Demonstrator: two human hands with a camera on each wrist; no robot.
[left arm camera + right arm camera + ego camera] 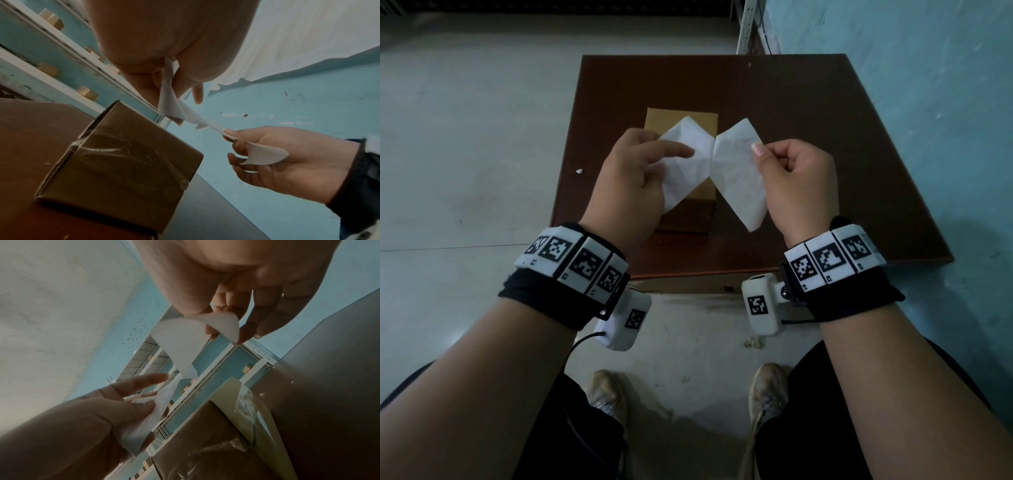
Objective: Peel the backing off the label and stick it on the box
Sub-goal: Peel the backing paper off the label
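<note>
Both hands (631,178) (799,181) part 2 white sheets (688,161) (739,178), probably label and backing, above the box (688,212).

No readable text, brand or number is found in any view.

Only black-and-white coded square markers (585,263) are seen on the white wristband blocks and on the wrist camera housings (758,305); no letters or digits can be made out on them. The white sheets (736,171) and the taped cardboard box (123,162) are shown blank.

Crinkled matt white paper label (690,161), tape-glossed brown cardboard box (115,165), smooth dark wood table (808,144)
</note>
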